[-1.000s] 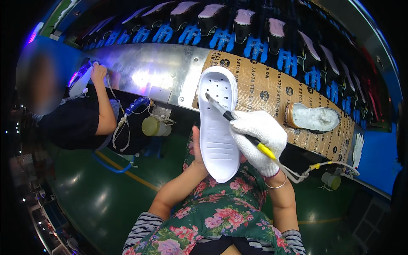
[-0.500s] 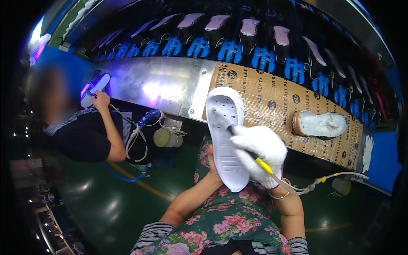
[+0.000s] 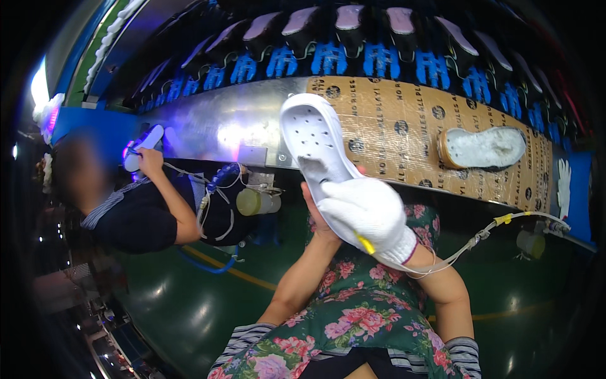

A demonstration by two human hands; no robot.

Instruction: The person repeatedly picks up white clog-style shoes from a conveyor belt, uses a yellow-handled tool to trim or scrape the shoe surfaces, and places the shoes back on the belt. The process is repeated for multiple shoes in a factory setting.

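Observation:
A white perforated shoe sole [image 3: 328, 142] is held at a slant, inner face up, above my lap. Bare, my left hand [image 3: 320, 218] supports it from underneath, its fingers curled around the edges. My right hand [image 3: 372, 211], in a white knitted glove, is closed on a brush [image 3: 364, 243] whose yellow handle end shows below the palm. A pale hose runs from that end to the right. The greyish bristles appear to touch the sole's middle, below the holes; the glove hides most of the handle and the sole's lower part.
A cardboard-covered bench [image 3: 385, 132] holds a shoe-shaped piece [image 3: 486, 148] with a whitish top. Behind it, blue clamps [image 3: 382, 61] carry a row of shoe forms. A white glove [image 3: 564, 189] hangs at right. At left, a co-worker [image 3: 136, 215] handles another sole.
The sole has moved up and left, tilting more. My gloved hand and brush have shifted from the perforated area down toward the sole's middle. The view has shifted slightly.

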